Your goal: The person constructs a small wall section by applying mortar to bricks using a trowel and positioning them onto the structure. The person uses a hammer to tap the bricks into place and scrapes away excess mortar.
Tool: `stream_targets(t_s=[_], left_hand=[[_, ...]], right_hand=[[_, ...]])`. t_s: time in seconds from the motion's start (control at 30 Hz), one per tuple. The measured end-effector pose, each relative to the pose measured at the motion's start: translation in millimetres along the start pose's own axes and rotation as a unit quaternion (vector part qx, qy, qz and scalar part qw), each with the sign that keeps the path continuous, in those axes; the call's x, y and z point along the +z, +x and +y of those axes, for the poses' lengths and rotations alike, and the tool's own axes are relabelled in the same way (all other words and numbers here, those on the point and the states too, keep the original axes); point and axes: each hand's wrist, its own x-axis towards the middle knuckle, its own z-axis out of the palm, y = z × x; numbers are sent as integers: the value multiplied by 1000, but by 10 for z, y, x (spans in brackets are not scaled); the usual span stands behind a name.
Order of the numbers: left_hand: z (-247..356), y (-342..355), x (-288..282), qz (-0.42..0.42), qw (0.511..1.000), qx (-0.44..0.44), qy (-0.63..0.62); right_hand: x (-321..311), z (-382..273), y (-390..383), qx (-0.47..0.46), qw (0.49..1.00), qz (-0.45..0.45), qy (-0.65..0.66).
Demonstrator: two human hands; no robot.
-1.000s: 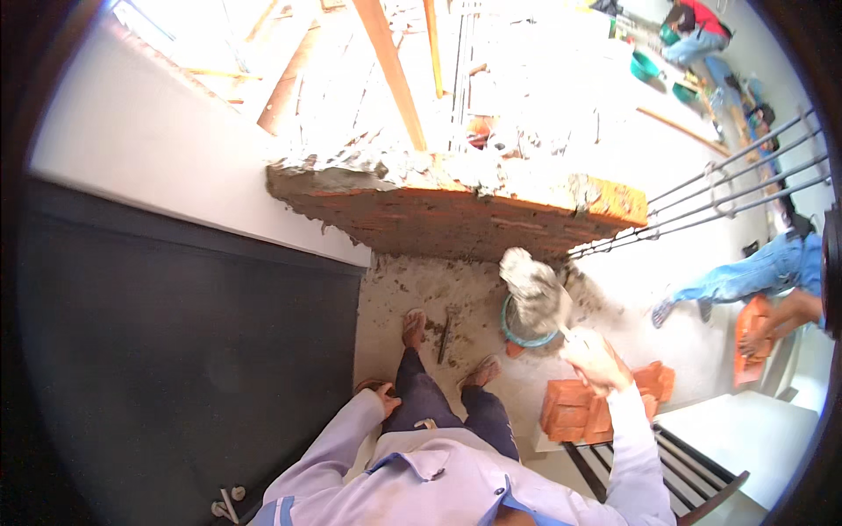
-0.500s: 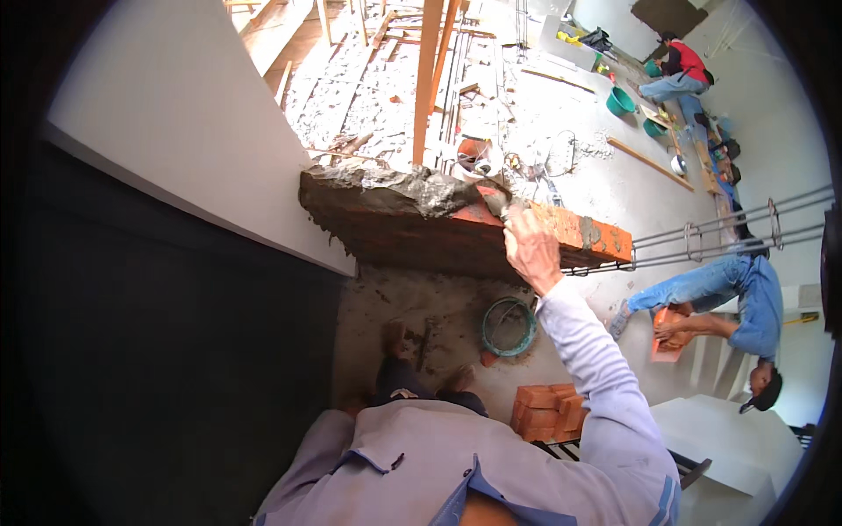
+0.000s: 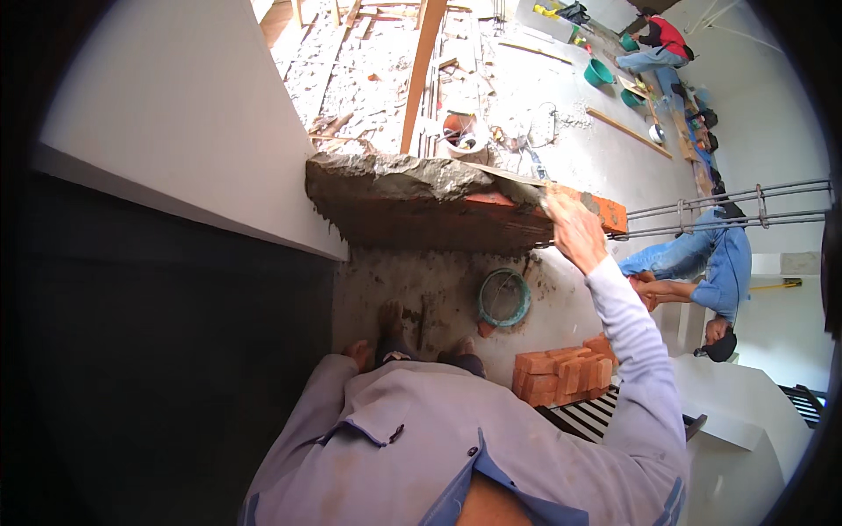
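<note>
My right hand (image 3: 574, 223) grips a trowel (image 3: 513, 175), its blade flat along the mortar-coated top of a low brick wall (image 3: 421, 210). Grey mortar (image 3: 395, 171) lies rough over the left part of that top; orange brick (image 3: 611, 212) is bare at the right end. Low by my left side, beside my leg, is my left hand (image 3: 355, 354), its fingers loosely apart and holding nothing. A round bucket (image 3: 524, 298) sits below the wall near my feet, with a stack of red bricks (image 3: 557, 377) to its right.
Steel rebar (image 3: 763, 202) extends rightward from the wall. A co-worker in blue (image 3: 724, 263) bends close at my right; another in red (image 3: 667, 48) squats farther off. Debris, a timber post (image 3: 418, 74) and green buckets (image 3: 599, 74) lie beyond. A dark surface (image 3: 175, 333) borders my left; railing (image 3: 579, 412) is behind the bricks.
My right hand rose with the mortar-laden trowel from over the bucket to the wall top, then slid rightward along it. The co-worker in blue shifted slightly.
</note>
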Motion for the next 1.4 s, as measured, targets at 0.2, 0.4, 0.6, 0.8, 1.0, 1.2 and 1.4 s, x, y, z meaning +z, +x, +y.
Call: stream_targets(t_s=[0.2, 0.4, 0.6, 0.8, 1.0, 1.2, 1.4], left_hand=[[-466, -55, -314, 39, 992, 116, -8], [-194, -235, -893, 22, 997, 22, 76], [741, -467, -880, 14, 993, 102, 50], [1119, -588, -314, -307, 940, -72, 130], [1278, -594, 365, -287, 834, -204, 425], [1374, -369, 1349, -243, 703, -224, 630], [1155, -114, 1761, -152, 753, -209, 605]], right_hand=[[93, -426, -731, 192, 954, 1, 232], [1023, -1200, -273, 124, 954, 16, 273], [1243, -598, -750, 213, 932, 15, 294], [1524, -519, -1822, 333, 857, 22, 394], [2097, -787, -2974, 419, 833, -109, 345], [3862, -39, -4371, 479, 814, -292, 149], [5613, 1127, -3870, 389, 852, -351, 22]])
